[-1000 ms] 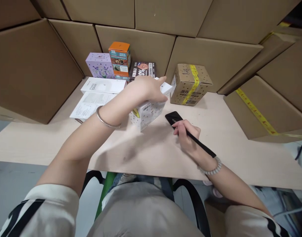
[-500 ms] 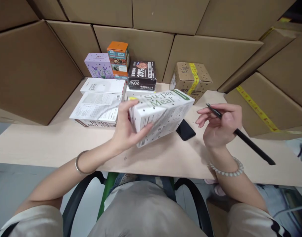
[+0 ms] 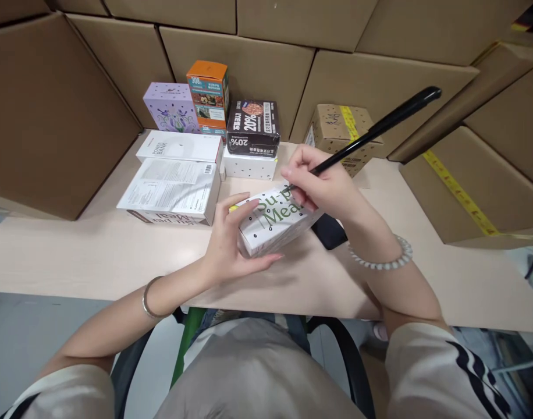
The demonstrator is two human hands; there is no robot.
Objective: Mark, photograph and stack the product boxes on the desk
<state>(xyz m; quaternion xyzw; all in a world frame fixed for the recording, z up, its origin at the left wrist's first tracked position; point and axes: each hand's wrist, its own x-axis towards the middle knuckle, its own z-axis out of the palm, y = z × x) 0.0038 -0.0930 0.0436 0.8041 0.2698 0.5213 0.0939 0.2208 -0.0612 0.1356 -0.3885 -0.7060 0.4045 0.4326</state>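
A white Su-per Meal box point(image 3: 266, 230) with green lettering and small dark marks is gripped at its left end by my left hand point(image 3: 231, 238), thumb along the near side and fingers over the top. My right hand point(image 3: 325, 183) pinches a long black pen point(image 3: 380, 125). The pen's lower end meets the top face of the box, near the lettering; its exact tip is partly hidden by my fingers. A dark phone point(image 3: 330, 231) lies on the table just right of the box, partly covered by my right wrist.
At left lie another Su-per Meal box point(image 3: 168, 189) and a white power bank box point(image 3: 179, 145). Behind stand a purple box point(image 3: 170, 107), an orange box point(image 3: 208, 96) and a black box point(image 3: 253, 125) on a white dotted one point(image 3: 249, 167). A taped brown carton point(image 3: 331, 125) sits back right.
My right hand has moved left and up onto the box, and the pen has swung from pointing down-right to slanting up-right. The box is lowered and turned so its top shows more.
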